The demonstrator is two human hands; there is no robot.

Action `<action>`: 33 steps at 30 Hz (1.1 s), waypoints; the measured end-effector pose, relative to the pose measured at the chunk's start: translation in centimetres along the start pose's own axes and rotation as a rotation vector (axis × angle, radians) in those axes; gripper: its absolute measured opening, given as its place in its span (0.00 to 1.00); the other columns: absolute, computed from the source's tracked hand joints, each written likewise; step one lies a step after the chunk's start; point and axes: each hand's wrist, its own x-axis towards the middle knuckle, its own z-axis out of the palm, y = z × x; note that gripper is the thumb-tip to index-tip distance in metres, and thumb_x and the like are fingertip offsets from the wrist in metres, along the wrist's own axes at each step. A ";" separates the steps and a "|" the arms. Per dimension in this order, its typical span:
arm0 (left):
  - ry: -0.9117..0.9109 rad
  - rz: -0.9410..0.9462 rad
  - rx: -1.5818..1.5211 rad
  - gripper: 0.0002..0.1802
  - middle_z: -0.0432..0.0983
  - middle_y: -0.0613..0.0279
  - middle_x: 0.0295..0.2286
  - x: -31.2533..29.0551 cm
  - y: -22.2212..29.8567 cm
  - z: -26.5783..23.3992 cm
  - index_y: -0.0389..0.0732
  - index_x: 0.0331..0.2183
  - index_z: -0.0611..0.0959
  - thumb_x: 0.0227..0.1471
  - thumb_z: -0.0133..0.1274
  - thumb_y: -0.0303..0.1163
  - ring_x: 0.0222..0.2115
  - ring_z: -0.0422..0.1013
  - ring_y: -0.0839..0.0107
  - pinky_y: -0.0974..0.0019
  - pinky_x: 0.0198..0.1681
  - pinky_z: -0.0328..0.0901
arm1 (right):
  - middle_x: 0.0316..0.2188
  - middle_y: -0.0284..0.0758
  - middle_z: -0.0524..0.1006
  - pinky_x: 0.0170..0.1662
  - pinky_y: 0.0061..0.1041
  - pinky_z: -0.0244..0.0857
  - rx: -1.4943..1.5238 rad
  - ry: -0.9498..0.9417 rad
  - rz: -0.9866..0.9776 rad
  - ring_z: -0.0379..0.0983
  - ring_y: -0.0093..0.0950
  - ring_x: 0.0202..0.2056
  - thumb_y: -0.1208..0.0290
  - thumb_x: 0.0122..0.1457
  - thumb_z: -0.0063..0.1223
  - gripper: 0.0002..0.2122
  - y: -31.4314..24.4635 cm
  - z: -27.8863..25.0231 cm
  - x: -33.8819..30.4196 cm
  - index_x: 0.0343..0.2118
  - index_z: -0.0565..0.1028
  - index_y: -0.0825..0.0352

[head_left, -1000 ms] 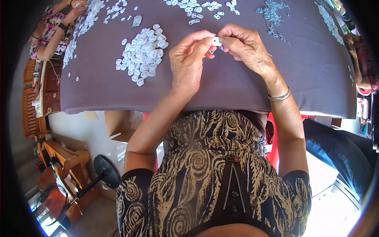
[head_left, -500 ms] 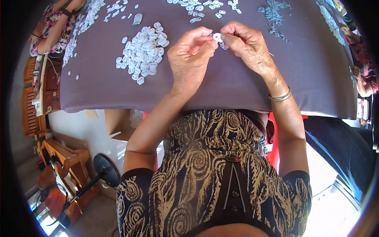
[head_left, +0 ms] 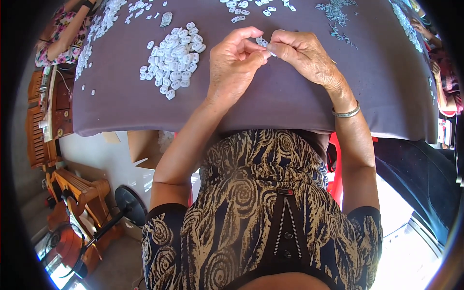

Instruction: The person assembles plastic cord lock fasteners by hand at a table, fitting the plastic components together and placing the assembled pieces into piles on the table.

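Note:
Above the table, a small white plastic piece [head_left: 272,53] is seen nearly edge-on between my two hands. My right hand [head_left: 305,57] pinches it between thumb and bent forefinger. The thumb of my left hand [head_left: 234,65] presses at its other end, other fingers curled behind and the forefinger raised. Something smaller at the fingertips, if present, is hidden. Just beyond the fingertips lie a few white pieces [head_left: 261,41] with holes. To the left of my left hand is a heap of similar white two-holed pieces [head_left: 176,60].
Grey screws [head_left: 336,17] lie scattered at the far right, more white pieces [head_left: 237,7] at the far middle. A grey patterned object [head_left: 166,19] lies beyond the heap. Co-workers' arms [head_left: 65,41] show at the left and right table edges. A cardboard box [head_left: 142,147] stands below the table's near edge.
The white piece has turned from face-up to nearly edge-on and sits slightly lower. My left forefinger has lifted away from it; my right hand has shifted slightly.

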 end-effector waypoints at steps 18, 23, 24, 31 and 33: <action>0.044 0.020 0.138 0.23 0.78 0.59 0.28 0.4 -0.2 -0.3 0.33 0.45 0.71 0.45 0.59 0.22 0.26 0.71 0.79 0.75 0.28 0.68 | 0.19 0.23 0.64 0.24 0.11 0.53 0.328 0.050 0.212 0.58 0.12 0.23 0.58 0.63 0.47 0.14 0.0 0.3 0.4 0.29 0.73 0.65; 0.051 0.076 0.202 0.25 0.79 0.58 0.26 0.3 0.0 -0.1 0.30 0.45 0.70 0.44 0.59 0.20 0.25 0.72 0.79 0.76 0.28 0.68 | 0.16 0.25 0.66 0.25 0.19 0.58 0.249 0.115 0.090 0.61 0.15 0.22 0.59 0.61 0.50 0.15 -0.2 1.0 0.5 0.28 0.74 0.67; 0.052 0.075 0.203 0.25 0.79 0.58 0.26 0.3 0.1 -0.1 0.30 0.45 0.70 0.44 0.59 0.20 0.25 0.72 0.79 0.76 0.28 0.68 | 0.16 0.25 0.66 0.25 0.19 0.58 0.250 0.114 0.091 0.61 0.15 0.22 0.59 0.61 0.50 0.15 0.0 1.2 0.5 0.28 0.74 0.67; 0.043 0.040 0.240 0.24 0.79 0.59 0.27 0.1 0.2 -0.3 0.31 0.46 0.70 0.45 0.58 0.19 0.26 0.73 0.80 0.77 0.28 0.68 | 0.14 0.28 0.64 0.23 0.23 0.56 0.028 0.148 0.030 0.57 0.17 0.19 0.62 0.59 0.52 0.12 0.6 1.6 0.4 0.26 0.72 0.66; 0.034 0.030 0.260 0.25 0.78 0.60 0.27 0.1 0.2 -0.3 0.33 0.46 0.70 0.46 0.58 0.19 0.26 0.72 0.79 0.77 0.29 0.67 | 0.14 0.29 0.64 0.23 0.24 0.56 0.014 0.143 0.028 0.56 0.18 0.19 0.62 0.59 0.53 0.12 0.4 1.5 0.3 0.25 0.72 0.67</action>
